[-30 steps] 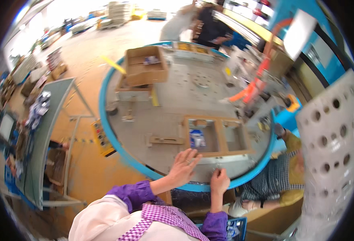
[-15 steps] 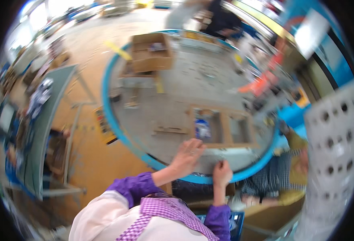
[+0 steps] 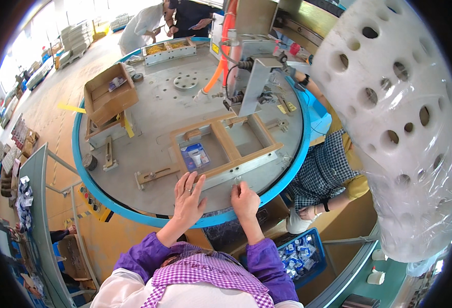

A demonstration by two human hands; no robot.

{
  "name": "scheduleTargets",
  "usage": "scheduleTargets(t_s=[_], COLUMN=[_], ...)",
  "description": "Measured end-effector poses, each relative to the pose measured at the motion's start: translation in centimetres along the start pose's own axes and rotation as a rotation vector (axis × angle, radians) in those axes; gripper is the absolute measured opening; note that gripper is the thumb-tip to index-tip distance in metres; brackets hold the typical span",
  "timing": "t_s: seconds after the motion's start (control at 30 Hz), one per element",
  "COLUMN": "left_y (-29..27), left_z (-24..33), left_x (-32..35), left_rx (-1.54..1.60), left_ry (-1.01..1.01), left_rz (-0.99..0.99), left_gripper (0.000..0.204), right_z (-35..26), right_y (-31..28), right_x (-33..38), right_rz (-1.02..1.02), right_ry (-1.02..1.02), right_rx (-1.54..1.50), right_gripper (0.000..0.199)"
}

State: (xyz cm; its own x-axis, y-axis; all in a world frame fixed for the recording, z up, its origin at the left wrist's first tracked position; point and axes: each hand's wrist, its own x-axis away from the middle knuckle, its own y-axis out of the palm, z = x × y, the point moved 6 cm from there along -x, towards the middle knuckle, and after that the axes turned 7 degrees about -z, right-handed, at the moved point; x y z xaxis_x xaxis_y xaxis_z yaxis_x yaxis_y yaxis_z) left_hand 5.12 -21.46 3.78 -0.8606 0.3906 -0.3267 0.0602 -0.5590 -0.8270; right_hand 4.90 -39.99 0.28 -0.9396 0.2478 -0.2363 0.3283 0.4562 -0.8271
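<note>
Near the blue printed packet (image 3: 195, 155), left hand (image 3: 187, 199) spread, empty; right hand (image 3: 245, 201) pinched on clear piece (image 3: 236, 180).

Bright light from upper-left windows (image 3: 7, 72), blown out | glare on plastic wrap (image 3: 405, 226) | worktop (image 3: 154, 113) sharp | fisheye-bent, black-cornered rim

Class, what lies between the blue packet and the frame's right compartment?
In the head view, a wooden divider of the frame stands between packet and compartment.
</note>
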Motion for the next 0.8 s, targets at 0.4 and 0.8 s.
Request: scheduleTargets(t_s=[0.4,0.8], left_y=[0.0,0.6], left_z=[0.7,0.4], left_x=[-0.3,-0.3], left_rx=[-0.054,-0.111], left_ry=[0.021,-0.001], left_rz=[0.016,-0.011], left_gripper=[0.068,0.067], right_z=[0.0,2.2], right_y=[-0.4,-2.6], right_x=[0.0,-0.2], right_rz=[-0.025,0.13], right_ry=[0.011,0.035], right_rx=[-0.026,-0.589], right_gripper=[0.022,0.013])
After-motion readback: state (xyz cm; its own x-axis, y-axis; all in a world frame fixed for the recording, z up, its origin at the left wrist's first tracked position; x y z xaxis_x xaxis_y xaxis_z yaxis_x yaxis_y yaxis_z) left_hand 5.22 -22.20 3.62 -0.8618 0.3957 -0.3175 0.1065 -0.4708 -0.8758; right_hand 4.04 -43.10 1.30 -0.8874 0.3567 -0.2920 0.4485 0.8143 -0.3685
